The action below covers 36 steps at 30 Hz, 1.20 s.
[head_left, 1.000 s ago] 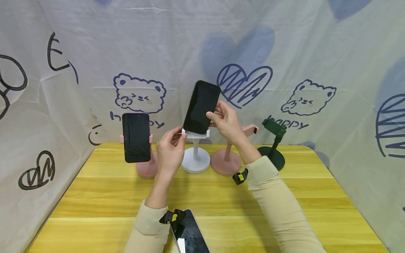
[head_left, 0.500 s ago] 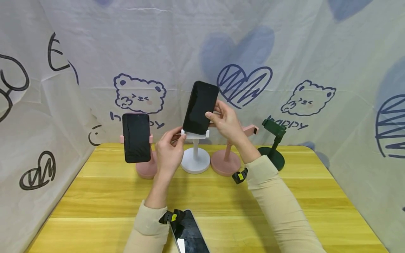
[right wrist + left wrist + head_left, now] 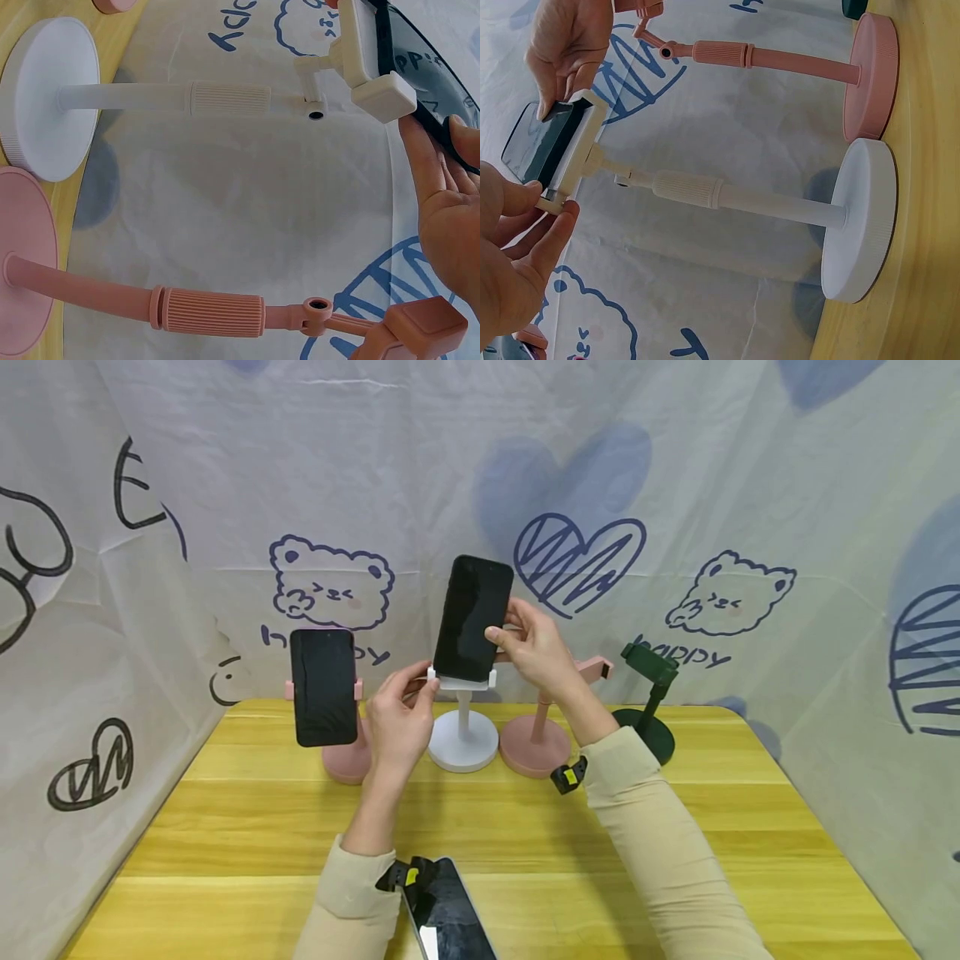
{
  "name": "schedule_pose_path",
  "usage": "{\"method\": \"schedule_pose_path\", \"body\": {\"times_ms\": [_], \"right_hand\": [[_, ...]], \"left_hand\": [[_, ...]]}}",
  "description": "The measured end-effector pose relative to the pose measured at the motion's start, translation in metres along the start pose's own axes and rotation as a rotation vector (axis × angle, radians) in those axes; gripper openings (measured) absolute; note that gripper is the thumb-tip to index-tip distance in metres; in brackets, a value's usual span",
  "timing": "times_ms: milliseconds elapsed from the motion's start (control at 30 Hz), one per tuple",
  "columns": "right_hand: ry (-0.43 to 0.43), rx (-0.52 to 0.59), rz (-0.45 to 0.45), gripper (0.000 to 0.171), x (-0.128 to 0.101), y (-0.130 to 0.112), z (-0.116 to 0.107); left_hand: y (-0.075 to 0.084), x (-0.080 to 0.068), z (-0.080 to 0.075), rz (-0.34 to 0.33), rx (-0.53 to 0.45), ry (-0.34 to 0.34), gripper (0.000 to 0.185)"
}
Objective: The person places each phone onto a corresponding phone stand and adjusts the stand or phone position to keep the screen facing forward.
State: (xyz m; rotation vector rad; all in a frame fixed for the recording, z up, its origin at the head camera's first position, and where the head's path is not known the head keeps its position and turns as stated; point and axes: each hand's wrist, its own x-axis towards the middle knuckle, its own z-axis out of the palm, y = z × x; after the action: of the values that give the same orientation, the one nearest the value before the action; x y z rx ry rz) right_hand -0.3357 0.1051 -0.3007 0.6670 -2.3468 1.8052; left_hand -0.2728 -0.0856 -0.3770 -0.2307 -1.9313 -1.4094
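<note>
Yellow wood table [image 3: 247, 827] boxed in by white cloth with bear and heart doodles. Far left of the hands, a pink stand [image 3: 347, 758] holds a dark phone upright. Left hand [image 3: 401, 714] pinches the left clip of the white stand's [image 3: 465, 739] cradle, thumb and forefinger curled on it; the left wrist view shows fingertips [image 3: 555, 217] at the clamp end. Just right of that hand, the phone [image 3: 472, 618] sits bottom-first in the cradle, long axis near vertical, top edge up and leaning slightly right, screen facing the person. Right hand [image 3: 536, 652] grips the phone's right edge, thumb on the glass, fingers behind. Versus a second ago the phone has swung closer to upright and its bottom edge lies lower in the clamp, so seating looks nearly finished; likely only squaring and letting go remains. Beyond the right hand: an empty pink stand [image 3: 536, 745], then a dark green stand [image 3: 651, 714]. Near the left sleeve, another phone [image 3: 450, 918] lies flat.
</note>
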Motion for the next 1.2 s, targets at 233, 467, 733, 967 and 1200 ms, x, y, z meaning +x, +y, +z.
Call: {"method": "schedule_pose_path", "body": {"times_ms": [233, 467, 733, 967, 1200], "right_hand": [[-0.019, -0.043, 0.011, 0.046, -0.001, -0.003, -0.001], [-0.051, -0.083, 0.023, 0.049, 0.002, -0.004, -0.003], [-0.087, -0.205, 0.039, 0.060, 0.004, -0.008, -0.002], [-0.117, -0.299, 0.064, 0.067, 0.004, -0.013, 0.000], [-0.153, -0.327, 0.089, 0.070, 0.006, -0.014, -0.004]], "left_hand": [[0.000, 0.000, 0.000, 0.009, 0.001, 0.001, 0.027], [-0.001, 0.000, 0.000, 0.020, -0.003, -0.007, 0.027], [-0.003, -0.001, -0.002, 0.005, -0.031, -0.015, 0.027], [-0.003, 0.000, -0.003, -0.009, -0.041, 0.012, 0.030], [-0.005, 0.000, 0.000, -0.038, -0.061, 0.012, 0.029]]}}
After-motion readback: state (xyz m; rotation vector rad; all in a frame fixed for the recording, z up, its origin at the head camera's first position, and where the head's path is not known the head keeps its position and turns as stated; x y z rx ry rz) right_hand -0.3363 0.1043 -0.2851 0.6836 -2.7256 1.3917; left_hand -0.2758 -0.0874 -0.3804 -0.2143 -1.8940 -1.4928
